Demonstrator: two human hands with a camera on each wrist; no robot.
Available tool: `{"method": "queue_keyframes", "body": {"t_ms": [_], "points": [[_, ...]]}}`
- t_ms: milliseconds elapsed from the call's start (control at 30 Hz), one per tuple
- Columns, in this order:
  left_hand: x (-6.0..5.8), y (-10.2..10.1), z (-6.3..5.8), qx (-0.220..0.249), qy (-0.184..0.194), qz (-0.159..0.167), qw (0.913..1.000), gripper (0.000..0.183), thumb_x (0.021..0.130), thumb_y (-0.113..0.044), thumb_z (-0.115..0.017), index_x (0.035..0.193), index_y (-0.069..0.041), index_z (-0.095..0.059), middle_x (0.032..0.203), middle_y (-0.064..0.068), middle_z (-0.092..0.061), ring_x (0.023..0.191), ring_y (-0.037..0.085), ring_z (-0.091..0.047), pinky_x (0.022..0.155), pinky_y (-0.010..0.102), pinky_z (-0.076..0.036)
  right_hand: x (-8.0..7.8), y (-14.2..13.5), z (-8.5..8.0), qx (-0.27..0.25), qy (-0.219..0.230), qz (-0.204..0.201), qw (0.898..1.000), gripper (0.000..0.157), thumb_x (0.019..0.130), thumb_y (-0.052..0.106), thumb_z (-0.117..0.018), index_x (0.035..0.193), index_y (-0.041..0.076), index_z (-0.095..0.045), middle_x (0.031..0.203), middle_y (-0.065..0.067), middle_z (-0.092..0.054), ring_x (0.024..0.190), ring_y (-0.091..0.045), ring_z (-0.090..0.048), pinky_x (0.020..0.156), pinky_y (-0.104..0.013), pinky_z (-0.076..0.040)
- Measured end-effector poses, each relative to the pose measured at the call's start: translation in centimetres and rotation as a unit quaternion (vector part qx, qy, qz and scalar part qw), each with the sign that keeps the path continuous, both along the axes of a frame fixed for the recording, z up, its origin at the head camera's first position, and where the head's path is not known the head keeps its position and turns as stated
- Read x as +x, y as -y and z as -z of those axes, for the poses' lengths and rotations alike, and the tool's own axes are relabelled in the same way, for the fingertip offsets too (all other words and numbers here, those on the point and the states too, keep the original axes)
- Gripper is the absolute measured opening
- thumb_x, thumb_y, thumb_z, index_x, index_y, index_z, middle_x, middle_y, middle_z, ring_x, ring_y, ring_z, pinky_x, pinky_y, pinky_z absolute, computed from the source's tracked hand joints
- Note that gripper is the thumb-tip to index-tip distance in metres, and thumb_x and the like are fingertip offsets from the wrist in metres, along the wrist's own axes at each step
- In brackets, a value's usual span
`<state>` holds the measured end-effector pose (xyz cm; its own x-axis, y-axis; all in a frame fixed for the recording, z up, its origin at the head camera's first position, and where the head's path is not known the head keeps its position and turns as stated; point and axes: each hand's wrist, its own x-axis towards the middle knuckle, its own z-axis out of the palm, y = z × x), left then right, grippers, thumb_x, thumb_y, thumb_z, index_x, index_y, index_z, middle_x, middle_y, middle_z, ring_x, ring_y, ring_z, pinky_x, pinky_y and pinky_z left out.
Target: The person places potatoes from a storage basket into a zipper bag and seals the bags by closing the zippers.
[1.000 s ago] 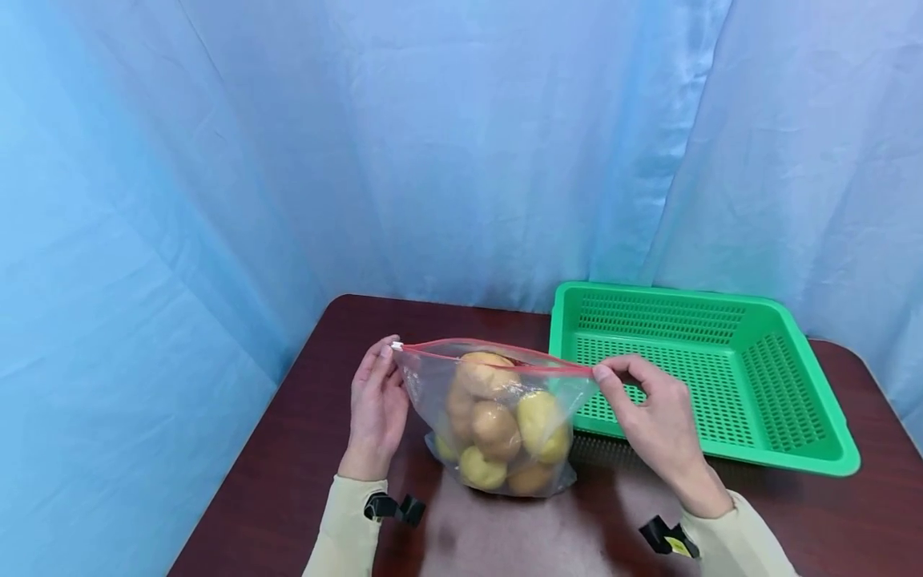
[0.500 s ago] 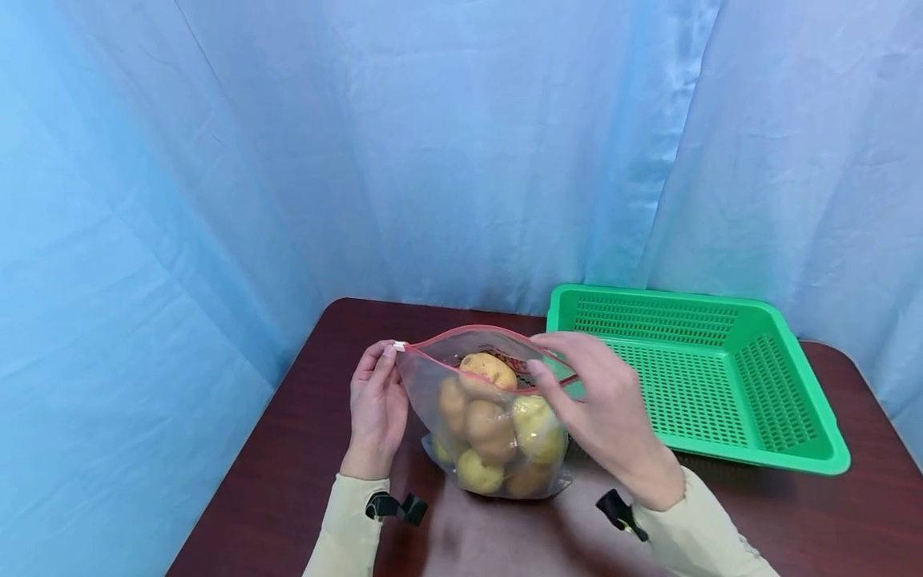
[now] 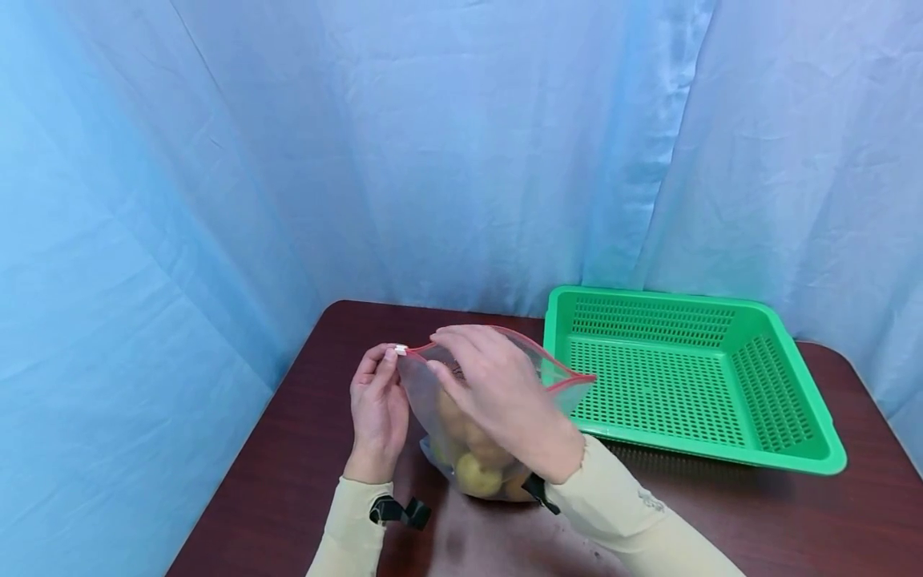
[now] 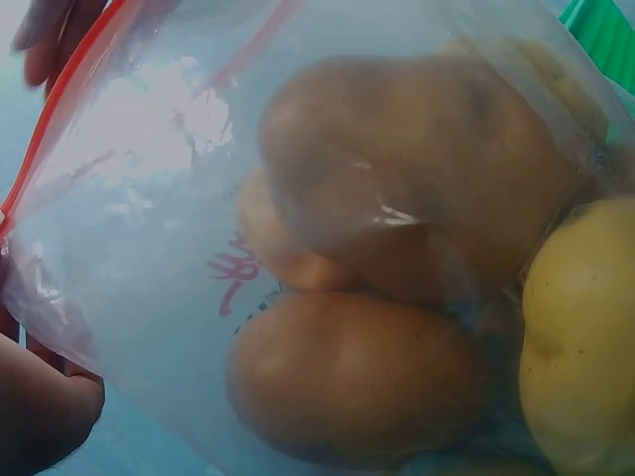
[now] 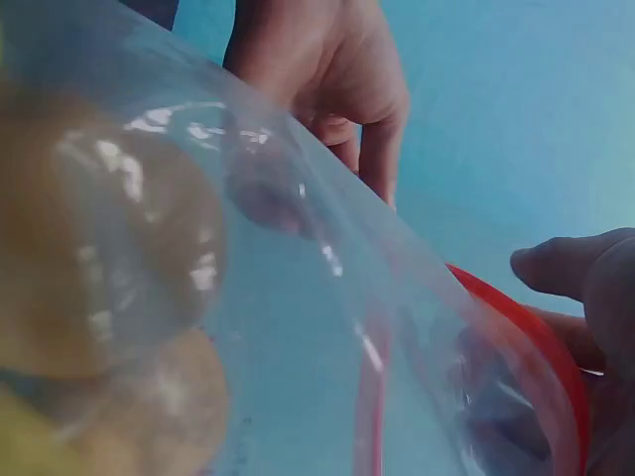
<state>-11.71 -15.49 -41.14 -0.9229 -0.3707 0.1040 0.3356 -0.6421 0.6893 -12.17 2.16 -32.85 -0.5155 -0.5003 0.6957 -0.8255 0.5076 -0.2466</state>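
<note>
A clear zip bag (image 3: 425,385) with a red zip edge stands on the table, its mouth gaping. Several brown and yellow potatoes (image 4: 357,382) show through its plastic. My left hand (image 3: 378,413) pinches the bag's left top corner, at the white zip slider (image 3: 401,349). Over the mouth reaches my right hand (image 3: 505,393), its fingers extended toward that corner and the thumb apart from them. In the right wrist view, the right thumb (image 5: 561,268) is on the near side of the red edge; the other fingers are partly hidden by the bag. The right hand covers most of the upper potatoes in the head view.
A green perforated plastic basket (image 3: 793,449) sits at the back right of the dark red-brown table (image 3: 288,449), just beyond the bag. Light blue curtains (image 3: 461,160) hang behind and to the left of the table.
My right hand has let go of the bag's right corner and moved left across the mouth toward the slider. The mouth has spread wider. My left hand stays at its corner.
</note>
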Motion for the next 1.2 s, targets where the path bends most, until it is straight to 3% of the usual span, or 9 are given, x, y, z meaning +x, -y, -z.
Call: {"method": "queue_keyframes", "body": {"t_ms": [233, 500, 1200], "points": [[0.1, -0.2, -0.2, 0.008, 0.002, -0.006, 1.0000, 0.016, 0.103, 0.000, -0.059, 0.096, -0.008, -0.071, 0.094, 0.006, -0.069, 0.090, 0.016, -0.066, 0.081, 0.024, -0.055, -0.8, 2.5, -0.3, 0.056, 0.003, 0.007, 0.998, 0.026, 0.094, 0.016, -0.078, 0.115, 0.004, -0.072, 0.114, -0.007, -0.073, 0.110, -0.024, -0.067, 0.098, -0.037, -0.054], [0.4, -0.3, -0.3, 0.008, -0.030, 0.000, 0.9995, 0.019, 0.103, 0.003, -0.058, 0.097, -0.007, -0.073, 0.094, 0.006, -0.071, 0.090, 0.015, -0.068, 0.083, 0.024, -0.055, -1.9, 4.3, 0.2, 0.084, 0.007, 0.010, 0.996, 0.017, 0.097, 0.019, -0.075, 0.109, 0.008, -0.076, 0.107, -0.003, -0.074, 0.102, -0.021, -0.069, 0.092, -0.034, -0.055], [0.2, -0.9, -0.5, -0.031, -0.036, -0.019, 0.9987, 0.015, 0.102, 0.000, -0.060, 0.096, -0.008, -0.071, 0.093, 0.004, -0.069, 0.091, 0.014, -0.064, 0.086, 0.023, -0.052, -2.2, 3.6, 0.7, 0.097, 0.028, 0.017, 0.995, 0.006, 0.097, 0.017, -0.073, 0.099, 0.012, -0.077, 0.092, 0.002, -0.073, 0.084, -0.019, -0.067, 0.074, -0.034, -0.055]]}}
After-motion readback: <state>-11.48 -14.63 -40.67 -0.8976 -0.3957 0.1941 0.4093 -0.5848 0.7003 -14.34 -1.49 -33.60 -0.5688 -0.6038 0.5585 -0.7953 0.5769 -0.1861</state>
